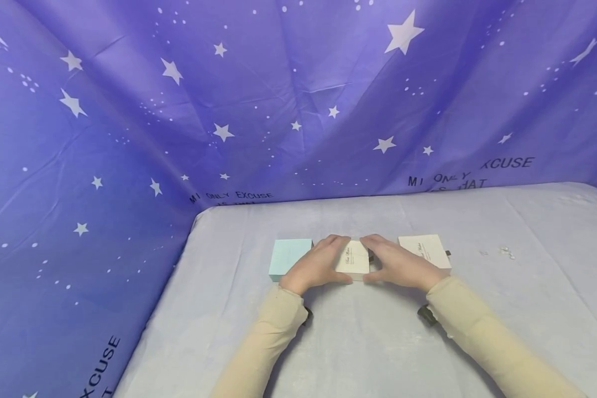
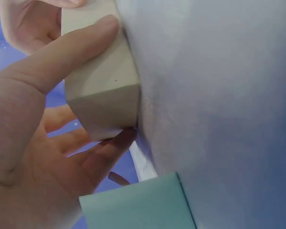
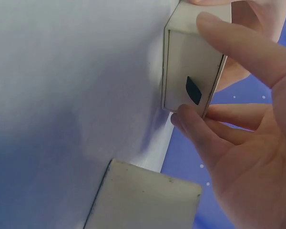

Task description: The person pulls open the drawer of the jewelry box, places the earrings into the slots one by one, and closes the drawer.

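Note:
A small white drawer-style box (image 1: 354, 258) with printed lettering sits on the cloth-covered table between both hands. My left hand (image 1: 319, 264) grips its left end, thumb on the near side and fingers at the far side. My right hand (image 1: 395, 264) holds the right end the same way. In the right wrist view the drawer front of the box (image 3: 188, 62) shows a dark pull tab (image 3: 193, 90), and the drawer lies flush in its sleeve. The left wrist view shows the plain left end of the box (image 2: 107, 112).
A light teal box (image 1: 289, 257) stands left of the hands. Another white box (image 1: 423, 249) with a dark tab lies to the right, partly behind the right forearm. Several tiny pale pieces (image 1: 506, 252) lie farther right. A purple star-printed curtain (image 1: 298, 99) hangs behind the table.

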`<move>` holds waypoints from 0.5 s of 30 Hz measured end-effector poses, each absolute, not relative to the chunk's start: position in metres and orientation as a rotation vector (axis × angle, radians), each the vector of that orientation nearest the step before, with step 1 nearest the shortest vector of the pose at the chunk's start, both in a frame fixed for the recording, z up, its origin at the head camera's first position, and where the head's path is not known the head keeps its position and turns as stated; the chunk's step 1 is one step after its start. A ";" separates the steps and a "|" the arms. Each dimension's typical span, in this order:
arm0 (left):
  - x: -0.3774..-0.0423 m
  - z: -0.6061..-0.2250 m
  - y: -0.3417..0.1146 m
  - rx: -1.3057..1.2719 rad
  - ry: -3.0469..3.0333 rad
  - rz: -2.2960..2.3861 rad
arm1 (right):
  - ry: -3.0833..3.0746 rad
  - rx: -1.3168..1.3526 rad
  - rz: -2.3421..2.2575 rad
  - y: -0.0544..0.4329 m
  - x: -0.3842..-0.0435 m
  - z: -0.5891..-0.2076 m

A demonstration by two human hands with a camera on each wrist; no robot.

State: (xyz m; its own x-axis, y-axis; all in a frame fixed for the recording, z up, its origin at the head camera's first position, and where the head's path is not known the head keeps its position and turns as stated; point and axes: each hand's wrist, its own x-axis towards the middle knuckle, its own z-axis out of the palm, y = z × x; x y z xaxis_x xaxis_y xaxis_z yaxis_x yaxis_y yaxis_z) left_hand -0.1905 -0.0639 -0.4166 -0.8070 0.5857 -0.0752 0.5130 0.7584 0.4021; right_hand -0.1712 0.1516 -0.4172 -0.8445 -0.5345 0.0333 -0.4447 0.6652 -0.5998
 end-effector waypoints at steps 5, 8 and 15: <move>-0.190 -0.415 -0.063 0.930 2.833 0.533 | 2.762 -0.781 -0.942 0.153 -0.168 -0.415; -0.188 -0.411 -0.063 0.946 2.862 0.559 | 2.785 -0.793 -0.960 0.156 -0.165 -0.412; -0.170 -0.402 -0.061 0.957 2.894 0.625 | 2.788 -0.862 -0.964 0.166 -0.153 -0.404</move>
